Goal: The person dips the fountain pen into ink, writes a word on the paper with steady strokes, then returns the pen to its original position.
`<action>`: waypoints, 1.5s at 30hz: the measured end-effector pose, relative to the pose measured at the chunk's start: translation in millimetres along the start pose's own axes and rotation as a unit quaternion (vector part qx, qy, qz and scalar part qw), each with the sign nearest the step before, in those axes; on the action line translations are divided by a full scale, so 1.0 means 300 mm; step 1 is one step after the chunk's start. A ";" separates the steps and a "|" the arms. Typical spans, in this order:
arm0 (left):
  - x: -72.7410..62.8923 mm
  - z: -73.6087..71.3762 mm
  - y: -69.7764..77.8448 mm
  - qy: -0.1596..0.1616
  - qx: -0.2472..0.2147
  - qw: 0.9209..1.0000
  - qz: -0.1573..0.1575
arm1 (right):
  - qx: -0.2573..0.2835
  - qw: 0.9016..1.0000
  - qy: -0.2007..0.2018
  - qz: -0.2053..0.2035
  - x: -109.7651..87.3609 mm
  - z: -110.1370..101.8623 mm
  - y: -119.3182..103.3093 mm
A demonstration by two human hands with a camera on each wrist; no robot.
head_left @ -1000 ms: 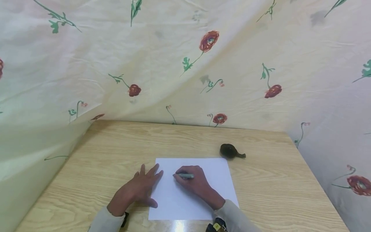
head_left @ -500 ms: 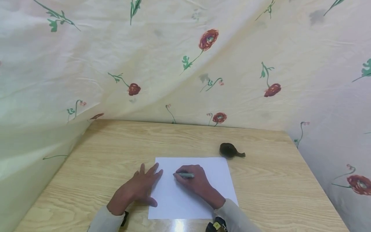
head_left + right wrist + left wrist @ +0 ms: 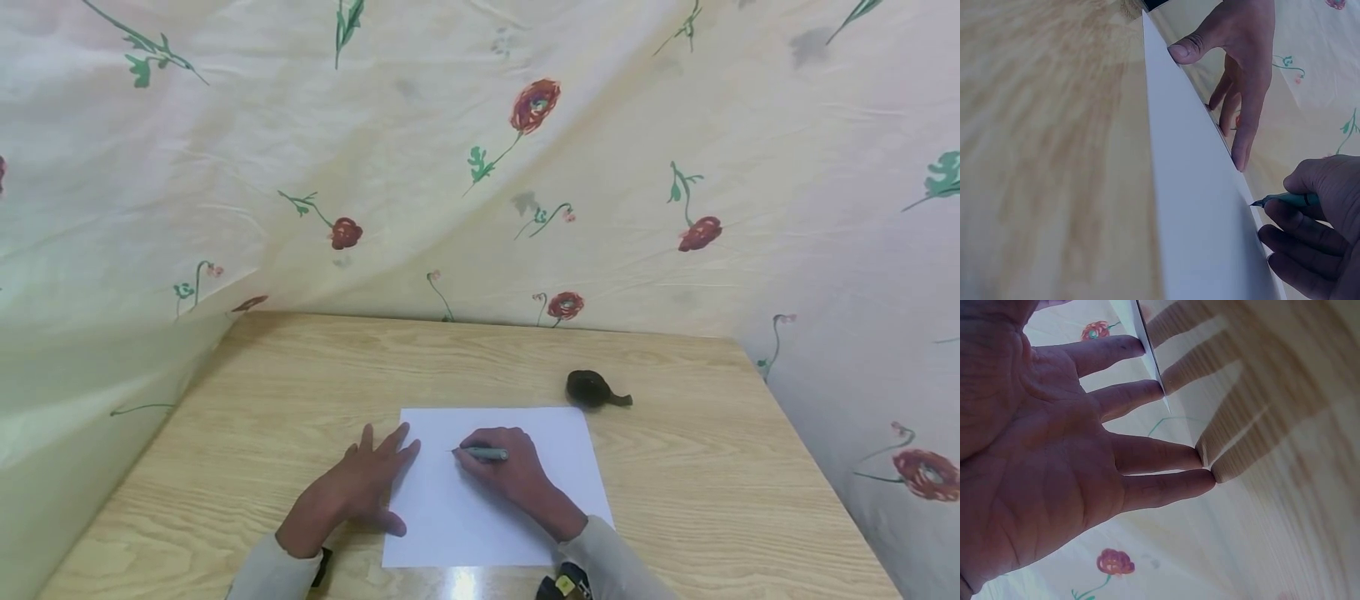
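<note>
A white sheet of paper (image 3: 540, 500) lies on the wooden table. My right hand (image 3: 510, 471) rests on it and pinches a green fountain pen (image 3: 487, 454) between thumb and fingers. In the right wrist view the pen's dark pointed nib (image 3: 1257, 203) meets the paper. A short faint line shows just left of the tip in the head view. Spread over the sheet's left edge, my left hand (image 3: 360, 483) has straight fingers. In the left wrist view, two fingertips touch the sheet's edge and two touch the table.
Beyond the sheet's far right corner sits a small black rounded object (image 3: 588, 389) with a narrow stem; its kind is unclear. Floral cloth (image 3: 420, 167) hangs behind the wooden table (image 3: 315, 358) and along both sides.
My right hand has shifted slightly to the right with the fountain pen, and a short faint line now shows left of its tip. The left hand stays in place.
</note>
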State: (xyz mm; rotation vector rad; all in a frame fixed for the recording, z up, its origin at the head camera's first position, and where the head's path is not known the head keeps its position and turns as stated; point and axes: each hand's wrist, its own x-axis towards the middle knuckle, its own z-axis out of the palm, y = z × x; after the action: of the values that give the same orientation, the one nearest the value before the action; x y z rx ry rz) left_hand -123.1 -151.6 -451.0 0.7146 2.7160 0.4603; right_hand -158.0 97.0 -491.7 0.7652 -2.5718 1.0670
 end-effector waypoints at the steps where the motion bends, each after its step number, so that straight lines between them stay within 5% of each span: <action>1: 0.000 0.000 0.000 -0.001 0.000 1.000 0.000 | -0.001 1.000 0.000 0.002 -0.001 0.000 0.001; 45: 0.011 0.004 -0.009 -0.013 -0.015 1.000 0.000 | 0.011 0.999 0.032 0.029 -0.066 -0.119 0.110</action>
State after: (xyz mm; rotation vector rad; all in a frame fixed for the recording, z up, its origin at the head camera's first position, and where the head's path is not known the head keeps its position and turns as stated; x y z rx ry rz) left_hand -126.7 -151.9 -453.9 0.7071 2.6788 0.4884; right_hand -158.8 149.4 -494.3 0.6562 -2.5468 1.1200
